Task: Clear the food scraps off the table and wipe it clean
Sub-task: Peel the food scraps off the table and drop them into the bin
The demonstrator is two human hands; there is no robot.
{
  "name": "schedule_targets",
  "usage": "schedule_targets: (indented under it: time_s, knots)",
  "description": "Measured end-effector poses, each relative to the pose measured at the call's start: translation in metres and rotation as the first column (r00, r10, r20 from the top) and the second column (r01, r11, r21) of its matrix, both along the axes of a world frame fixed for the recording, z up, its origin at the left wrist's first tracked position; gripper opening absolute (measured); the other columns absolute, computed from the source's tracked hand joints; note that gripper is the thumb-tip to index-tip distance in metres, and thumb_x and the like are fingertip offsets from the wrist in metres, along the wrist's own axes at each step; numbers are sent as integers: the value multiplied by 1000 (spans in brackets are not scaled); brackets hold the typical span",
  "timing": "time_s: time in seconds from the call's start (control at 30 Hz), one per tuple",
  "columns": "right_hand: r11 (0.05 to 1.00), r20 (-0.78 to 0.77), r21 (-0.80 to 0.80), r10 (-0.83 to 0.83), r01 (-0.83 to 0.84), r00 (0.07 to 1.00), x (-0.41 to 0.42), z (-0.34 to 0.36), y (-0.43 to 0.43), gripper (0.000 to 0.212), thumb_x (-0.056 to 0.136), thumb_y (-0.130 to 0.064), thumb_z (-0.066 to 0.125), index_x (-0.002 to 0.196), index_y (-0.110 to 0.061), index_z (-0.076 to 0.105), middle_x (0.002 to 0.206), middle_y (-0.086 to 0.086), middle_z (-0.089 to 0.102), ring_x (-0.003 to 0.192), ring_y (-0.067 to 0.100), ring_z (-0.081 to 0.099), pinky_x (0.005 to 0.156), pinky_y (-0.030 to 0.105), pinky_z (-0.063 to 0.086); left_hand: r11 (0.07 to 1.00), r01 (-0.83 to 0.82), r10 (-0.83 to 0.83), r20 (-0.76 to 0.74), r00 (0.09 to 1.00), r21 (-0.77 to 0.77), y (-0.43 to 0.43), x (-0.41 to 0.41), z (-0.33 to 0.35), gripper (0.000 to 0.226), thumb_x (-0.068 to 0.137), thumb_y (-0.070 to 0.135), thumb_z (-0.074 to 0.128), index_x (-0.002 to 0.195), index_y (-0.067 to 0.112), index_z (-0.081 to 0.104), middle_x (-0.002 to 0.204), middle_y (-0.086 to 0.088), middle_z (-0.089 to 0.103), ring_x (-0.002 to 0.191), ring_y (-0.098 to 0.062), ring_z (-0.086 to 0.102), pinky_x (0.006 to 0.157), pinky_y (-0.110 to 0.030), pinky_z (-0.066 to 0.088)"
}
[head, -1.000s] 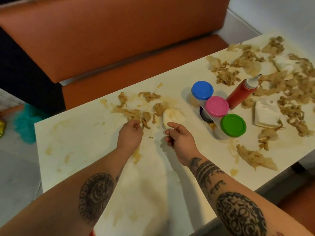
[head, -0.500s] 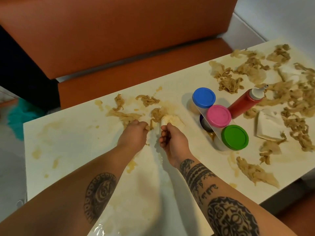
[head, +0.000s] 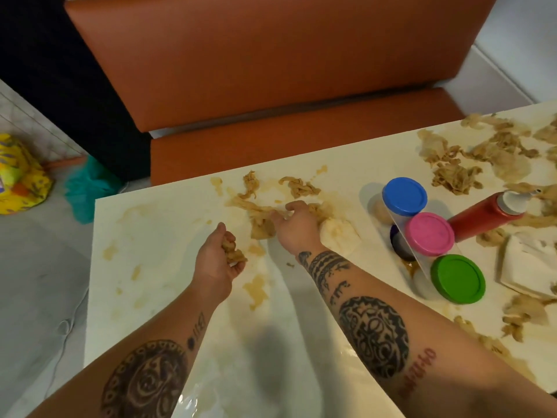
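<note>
Seen from above: a pale table (head: 168, 236) smeared with brown sauce, with an orange bench (head: 301, 137) behind it. The left hand (head: 218, 260) is cupped palm-up just over the tabletop, its fingers curled around a clump (head: 232, 252) of shredded food scraps. The right hand (head: 297, 226), held apart from it, reaches palm-down onto a loose pile (head: 261, 220) of the same shreds nearer the far edge. Its fingertips bend into the pile, though the angle hides whether they have closed on anything. Many more scattered scraps (head: 452, 173) cover the table's right end, around a red squeeze bottle (head: 482, 218), three lidded tubs (head: 429, 233) and a stack of napkins (head: 527, 263).

The step in hand appears to be gathering scraps by hand. The shreds look limp and wet, so they will likely cling and trail. It would help to rake the pile together first, pinch low against the surface, and keep the cupped left hand close and level to receive it. Most of the clearing, and all the wiping, remains.
</note>
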State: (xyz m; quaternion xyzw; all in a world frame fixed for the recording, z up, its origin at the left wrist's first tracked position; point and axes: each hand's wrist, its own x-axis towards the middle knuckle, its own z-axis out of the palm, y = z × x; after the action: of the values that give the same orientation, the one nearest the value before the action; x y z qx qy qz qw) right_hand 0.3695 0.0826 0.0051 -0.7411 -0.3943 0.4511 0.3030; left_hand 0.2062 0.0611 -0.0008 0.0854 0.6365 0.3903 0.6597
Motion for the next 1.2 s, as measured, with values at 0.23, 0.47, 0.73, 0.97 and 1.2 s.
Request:
schedule_targets:
  time_s: [0.23,0.47,0.73,0.97,1.2]
  knots:
    - [987,145,-13,158,-157,977,-17,-9,7,26,102,-33,55,118,-13,59,87,1,64,74,21,62,60,28,44,998,-62,60,-64,996,-30,-10,-20,3,34,99,44,60,83,14,59,61,3,41,44,-13,34,61,-31,45]
    - [980,-238,129,-120,154,964,-14,13,-26,32,104,-29,47,101,0,62,83,5,57,78,22,54,75,34,43,993,-110,110,-8,994,-37,-7,-15,6,42,97,40,63,64,16,52,59,1,43,36,-14,36,78,-38,57]
    - [907,-828,-66,-282,415,485,24,16,-34,22,91,-22,58,102,-4,60,94,15,62,84,26,62,67,33,57,999,6,-7,24,1000,39,2,16,18,21,96,27,68,87,11,59,79,-5,58,48,-15,39,84,-44,62]
    - [798,-662,-110,-503,592,556,72,11,-44,5,96,-14,56,100,-11,56,90,11,62,69,21,62,61,34,50,865,482,-394,-408,824,137,8,50,10,12,99,33,63,99,22,67,95,-1,67,59,-16,51,55,-28,45]
    - [863,-479,-34,-456,504,750,93,10,-45,18,89,-38,62,105,-32,68,103,-3,70,94,19,66,81,39,55,283,936,-579,-815,-6,-208,-9,49,-13,19,87,40,75,106,35,74,100,11,65,89,-8,61,74,-20,44]
